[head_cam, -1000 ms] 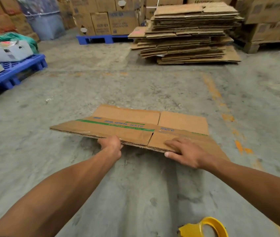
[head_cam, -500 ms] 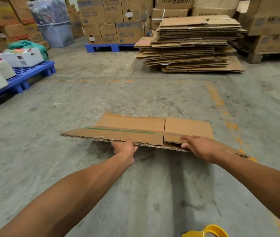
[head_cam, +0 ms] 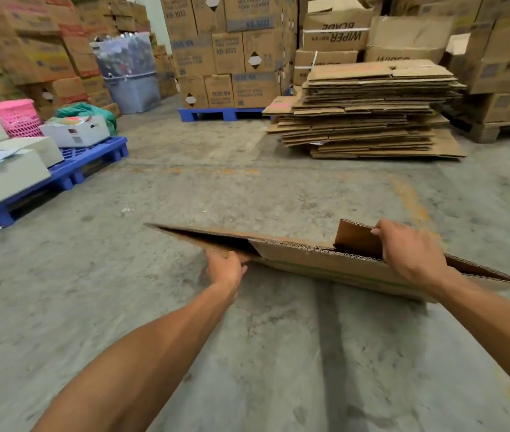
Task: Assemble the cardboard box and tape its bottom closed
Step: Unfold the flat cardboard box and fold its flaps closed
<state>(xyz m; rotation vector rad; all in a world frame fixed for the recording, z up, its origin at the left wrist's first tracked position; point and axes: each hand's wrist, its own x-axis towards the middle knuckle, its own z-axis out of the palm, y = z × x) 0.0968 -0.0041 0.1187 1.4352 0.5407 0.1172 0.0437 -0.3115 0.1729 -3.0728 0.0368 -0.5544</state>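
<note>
Head view. The cardboard box (head_cam: 325,263) is flattened, held off the concrete floor (head_cam: 247,188) in front of me, its long corrugated edge toward me, just beginning to gape.

My left hand (head_cam: 225,269) grips the near lower panel at its left end; fingers curl under the edge and out of sight, so I cannot tell more than that they are closed on the board. My right hand (head_cam: 409,254) lies over the raised flap on the right, fingers wrapped over its top edge, pinching the board against the palm.

Step in hand, as I judge it: opening the flat sleeve into a rectangle. Nothing is squared yet; bottom flaps unfolded, no tape applied. To do it well:
- pull the two layers apart evenly, the right lifting while the left holds its panel down;
- let the creases do the bending, not the panel faces;
- keep the grip close to the fold lines so the board does not buckle.

Room: bare floor all round and under the box. Stack of flat cartons (head_cam: 369,110) well ahead to the right; blue pallet (head_cam: 91,157) with boxes well off to the left. Neither crowds the swing. No tape dispenser is in view.
</note>
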